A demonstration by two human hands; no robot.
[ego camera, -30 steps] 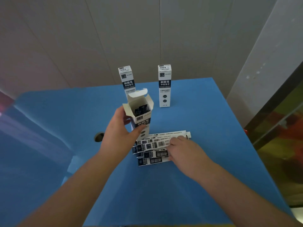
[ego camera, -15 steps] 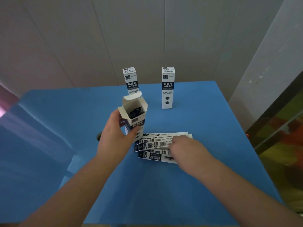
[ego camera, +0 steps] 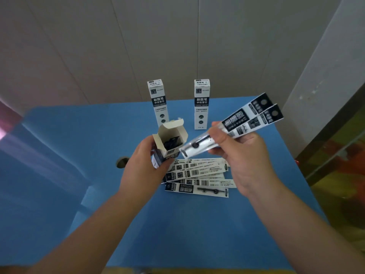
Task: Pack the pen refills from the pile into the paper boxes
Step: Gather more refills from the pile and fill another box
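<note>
Though blurred, black-and-white refill packets [ego camera: 246, 120].

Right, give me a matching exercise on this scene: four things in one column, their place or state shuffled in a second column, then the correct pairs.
Things
1. open box
2. refill packets in the right hand
3. refill pile
4. two closed boxes

Place or state
A. lying flat on the blue table
B. standing upright at the table's far edge
C. gripped by the left hand, flaps up
D. lifted in the air, lower ends pointing at the open box

Pairs: 1-C, 2-D, 3-A, 4-B
</note>
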